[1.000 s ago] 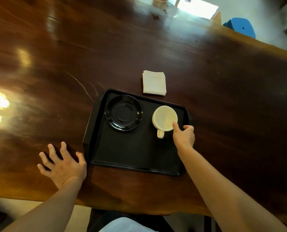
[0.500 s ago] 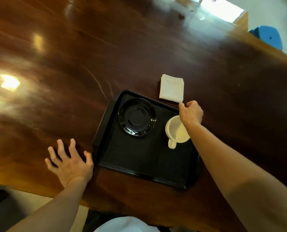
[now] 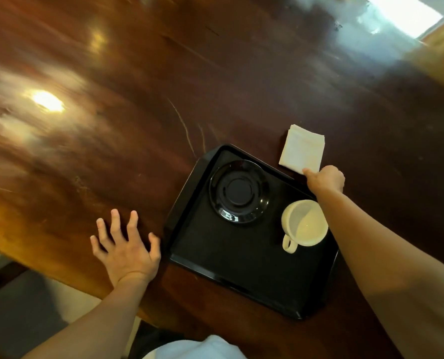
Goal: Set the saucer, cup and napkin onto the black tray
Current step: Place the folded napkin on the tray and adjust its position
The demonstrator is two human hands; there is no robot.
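Observation:
The black tray (image 3: 231, 265) lies on the dark wooden table near its front edge. A black saucer (image 3: 239, 191) sits in the tray's far left part. A cream cup (image 3: 305, 224) stands upright in the tray's right part, handle toward me. A folded white napkin (image 3: 302, 149) lies on the table just beyond the tray's far right corner. My right hand (image 3: 324, 178) is at the napkin's near edge, fingertips touching it, fingers curled; whether it grips the napkin is unclear. My left hand (image 3: 127, 251) rests flat on the table left of the tray, fingers spread.
The glossy wooden table (image 3: 163, 86) stretches far to the left and back, with bright light reflections. Its front edge runs below my left hand. A pale wooden piece (image 3: 438, 45) stands at the far right.
My right hand let go of the cup on the tray and moved away to the napkin's near edge. The left hand stayed flat on the table. The view shifted left.

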